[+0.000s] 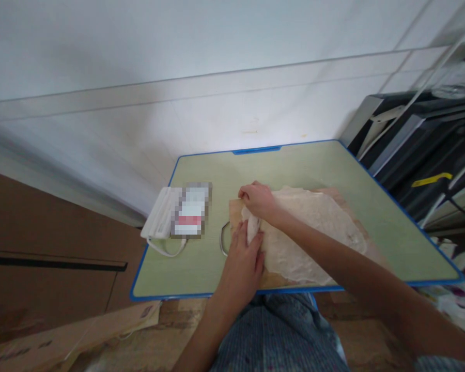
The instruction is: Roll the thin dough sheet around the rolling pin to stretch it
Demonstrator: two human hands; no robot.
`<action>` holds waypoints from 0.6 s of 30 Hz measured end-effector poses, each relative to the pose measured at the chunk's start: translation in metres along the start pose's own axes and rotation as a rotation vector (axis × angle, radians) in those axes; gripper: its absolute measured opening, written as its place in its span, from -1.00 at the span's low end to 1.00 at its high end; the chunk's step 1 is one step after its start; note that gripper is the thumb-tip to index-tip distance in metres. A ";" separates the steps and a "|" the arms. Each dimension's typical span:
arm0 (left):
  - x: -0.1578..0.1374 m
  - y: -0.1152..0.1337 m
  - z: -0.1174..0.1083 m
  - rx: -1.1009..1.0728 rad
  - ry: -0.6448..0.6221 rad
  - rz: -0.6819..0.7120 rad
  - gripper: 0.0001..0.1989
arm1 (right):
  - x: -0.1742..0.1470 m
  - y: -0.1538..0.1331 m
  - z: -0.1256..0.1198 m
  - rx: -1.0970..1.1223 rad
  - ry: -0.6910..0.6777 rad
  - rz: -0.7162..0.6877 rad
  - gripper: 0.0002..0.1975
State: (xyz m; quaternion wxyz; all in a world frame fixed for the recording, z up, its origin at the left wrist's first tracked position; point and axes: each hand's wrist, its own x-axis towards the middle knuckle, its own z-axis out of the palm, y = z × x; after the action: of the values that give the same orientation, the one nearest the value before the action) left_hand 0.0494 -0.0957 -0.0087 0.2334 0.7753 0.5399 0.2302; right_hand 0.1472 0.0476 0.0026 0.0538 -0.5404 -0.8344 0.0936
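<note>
A thin, wrinkled whitish sheet [313, 232] lies spread over a brown sheet [276, 279]; I cannot tell what either is made of. Along its left edge the whitish sheet is rolled into a narrow roll [252, 227]. My left hand [246, 256] grips the near end of this roll, fingers on its left side and thumb on its right. At the far end my right hand [259, 199] is closed, its fingers curled down over the roll and partly hidden. My right forearm crosses above the spread sheet.
The pale green folding table [201, 268] has a blue rim and a metal handle [223, 240]. On its left lie a pixelated phone [191, 212] and a white strapped pouch [160, 212]. A white wall stands behind; dark flat panels [418, 134] lean at the right.
</note>
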 end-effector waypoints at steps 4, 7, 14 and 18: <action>0.000 0.001 -0.002 -0.030 0.006 -0.030 -0.66 | 0.009 -0.013 0.001 -0.012 -0.011 -0.002 -0.69; -0.001 0.001 -0.004 -0.059 0.041 -0.047 -0.67 | 0.016 -0.023 0.000 -0.025 -0.032 -0.017 -0.69; 0.000 -0.005 -0.008 -0.110 0.098 -0.044 -0.68 | 0.024 -0.035 -0.003 -0.038 -0.064 -0.051 -0.68; 0.000 -0.009 -0.007 -0.101 0.102 -0.022 -0.69 | 0.023 -0.035 -0.002 -0.023 -0.049 -0.056 -0.68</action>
State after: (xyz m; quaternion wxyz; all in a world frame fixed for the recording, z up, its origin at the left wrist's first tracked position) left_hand 0.0384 -0.0925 -0.0092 0.2472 0.7437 0.5473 0.2936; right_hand 0.1067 0.0542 0.0117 0.0300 -0.5149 -0.8513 0.0956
